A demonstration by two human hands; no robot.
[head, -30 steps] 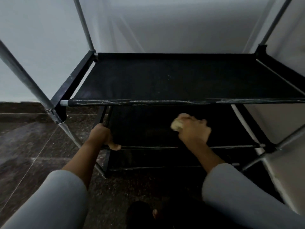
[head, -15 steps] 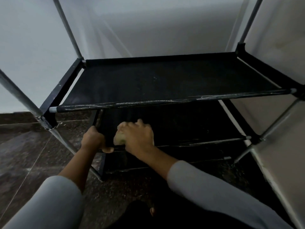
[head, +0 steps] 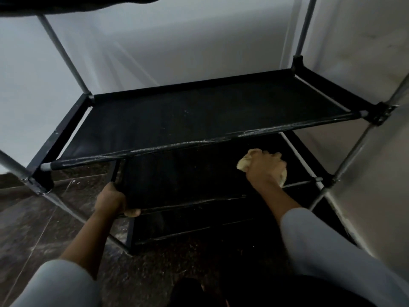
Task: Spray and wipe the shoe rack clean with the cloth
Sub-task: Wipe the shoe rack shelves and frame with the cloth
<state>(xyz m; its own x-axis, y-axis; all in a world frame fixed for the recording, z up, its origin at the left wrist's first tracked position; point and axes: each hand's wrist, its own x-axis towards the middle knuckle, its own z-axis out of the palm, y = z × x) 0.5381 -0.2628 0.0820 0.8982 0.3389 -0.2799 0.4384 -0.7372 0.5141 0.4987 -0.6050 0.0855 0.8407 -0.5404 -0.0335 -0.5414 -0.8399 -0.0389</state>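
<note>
A black fabric shoe rack (head: 199,116) with grey metal poles fills the view, with stacked tiers. My left hand (head: 112,200) grips the front left corner of the lower tier (head: 177,180). My right hand (head: 265,168) holds a bunched yellowish cloth (head: 244,163) and presses it on the right part of that lower tier, under the upper shelf's front bar. No spray bottle is visible.
A white wall stands behind the rack and another on the right (head: 365,52). Dark speckled floor tiles (head: 33,222) spread to the left and in front. Metal poles (head: 64,52) rise at the corners. A lower tier (head: 188,227) sits near the floor.
My right hand swept the cloth from the tier's left end, beside my left hand, over to its right side. My left hand kept its grip. The view tilted upward.
</note>
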